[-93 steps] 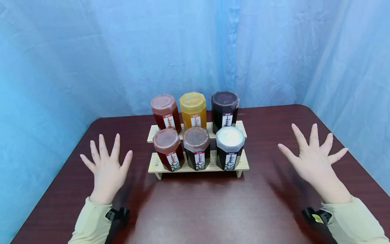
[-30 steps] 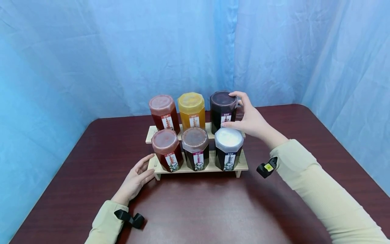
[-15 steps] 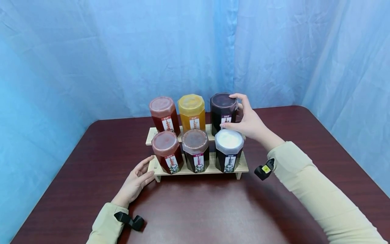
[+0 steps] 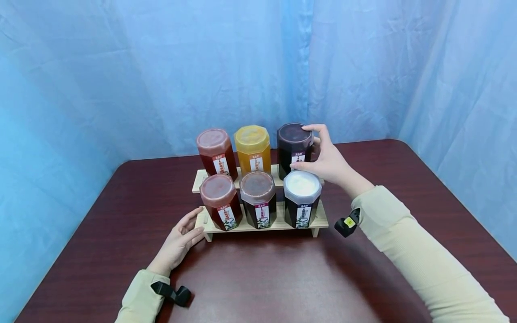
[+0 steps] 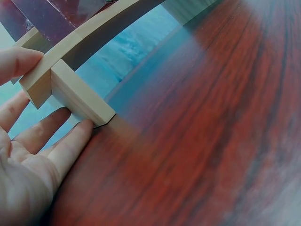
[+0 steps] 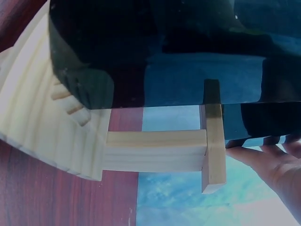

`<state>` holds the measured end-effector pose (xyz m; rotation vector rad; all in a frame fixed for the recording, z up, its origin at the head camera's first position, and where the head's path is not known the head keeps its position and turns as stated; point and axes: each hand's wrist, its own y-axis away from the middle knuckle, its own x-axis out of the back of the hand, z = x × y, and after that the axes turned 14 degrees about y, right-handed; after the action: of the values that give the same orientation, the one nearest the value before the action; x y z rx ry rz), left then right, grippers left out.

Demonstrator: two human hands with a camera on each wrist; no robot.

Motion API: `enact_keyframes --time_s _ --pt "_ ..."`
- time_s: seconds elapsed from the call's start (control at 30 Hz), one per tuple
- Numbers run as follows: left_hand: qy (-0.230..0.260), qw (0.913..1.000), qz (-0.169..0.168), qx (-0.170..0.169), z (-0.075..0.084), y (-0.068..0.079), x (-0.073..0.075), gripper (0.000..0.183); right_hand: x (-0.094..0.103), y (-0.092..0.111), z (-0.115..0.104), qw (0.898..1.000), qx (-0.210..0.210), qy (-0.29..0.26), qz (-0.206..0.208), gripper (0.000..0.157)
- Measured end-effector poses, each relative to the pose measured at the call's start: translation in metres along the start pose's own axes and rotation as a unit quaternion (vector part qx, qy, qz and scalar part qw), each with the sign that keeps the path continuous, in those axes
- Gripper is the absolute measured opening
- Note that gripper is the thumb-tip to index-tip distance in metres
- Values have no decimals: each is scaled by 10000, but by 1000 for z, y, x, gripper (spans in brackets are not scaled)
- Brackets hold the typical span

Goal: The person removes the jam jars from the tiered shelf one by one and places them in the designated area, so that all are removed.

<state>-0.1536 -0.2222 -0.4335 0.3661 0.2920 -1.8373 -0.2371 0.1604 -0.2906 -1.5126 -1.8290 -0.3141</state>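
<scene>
In the head view, my right hand [image 4: 330, 162] grips the dark purple jar [image 4: 285, 150] at the back right, thumb in front and fingers around the lid's right side. The jar stands on the upper tier of a pale wooden two-tier rack [image 4: 324, 218]. In the right wrist view, fingers [image 6: 277, 169] reach the jar's side behind a nearer dark jar [image 6: 178, 61]. My left hand [image 4: 181, 242] holds the left end of the lower tier. The left wrist view has its thumb [image 5: 23, 61] on the board end and fingertips against the rack's leg [image 5: 77, 89].
Beside the held jar stand a yellow jar [image 4: 253, 150] and a red jar [image 4: 216, 152]. The lower tier carries another red jar [image 4: 220, 202], a brown-lidded jar [image 4: 257, 199] and a white-lidded jar [image 4: 302, 197]. Blue curtains [image 4: 181, 67] hang behind the dark red table [image 4: 258, 278].
Both hands came in from the table's sides, spread open, to the rack: the left to its lower left end, the right onto the purple jar. Over the last second they stay nearly still.
</scene>
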Motion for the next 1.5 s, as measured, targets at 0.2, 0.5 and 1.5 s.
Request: enact_keyframes --time_s 0.2,0.5,1.5 --pt "0 10000 31 -20 0 1 0 58 -1 -1 -2 10000 30 18 -4 82" --pt "-18 9999 114 30 2 2 -2 61 -3 0 0 9999 73 -37 115 82" --pt "-55 9996 271 106 -1 -4 -5 64 1 28 25 9719 388 -753 2198 80"
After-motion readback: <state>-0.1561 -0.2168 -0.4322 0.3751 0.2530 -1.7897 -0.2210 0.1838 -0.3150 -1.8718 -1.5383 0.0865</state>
